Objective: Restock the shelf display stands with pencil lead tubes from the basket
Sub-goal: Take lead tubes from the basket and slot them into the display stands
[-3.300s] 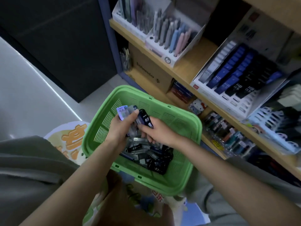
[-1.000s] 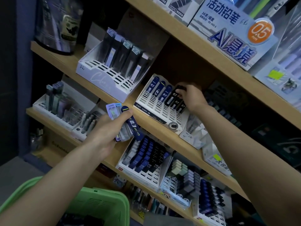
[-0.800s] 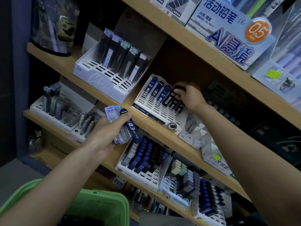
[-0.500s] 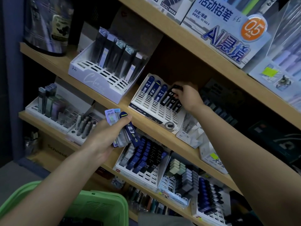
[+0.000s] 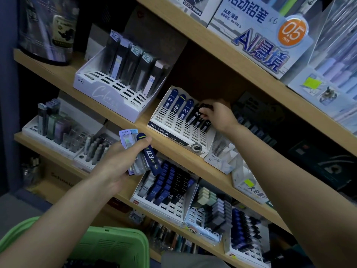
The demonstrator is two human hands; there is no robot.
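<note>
Several pencil lead tubes [image 5: 143, 151] are fanned out in the left hand [image 5: 116, 161], thumb clamped over a dark blue one marked 0.3, with a couple of clear ones with pale labels behind it. Up at about 1 o'clock from there, the right hand [image 5: 218, 117] is pinching the cap end of a black tube [image 5: 195, 115] that sits in a slot of the white display stand [image 5: 179, 132] on the wooden shelf [image 5: 193, 161], just on the 3 o'clock side of three blue tubes [image 5: 181, 107] standing in the back row. Green basket [image 5: 116, 246] is down at 7 o'clock of the view, contents mostly hidden. These tubes look like light, stiff, smooth plastic, so probably slippery when held in a bunch, and the leads inside would be brittle, so no dropping. Best bet is a fingertip pinch near the cap, sliding the bottom end into the slot
</note>
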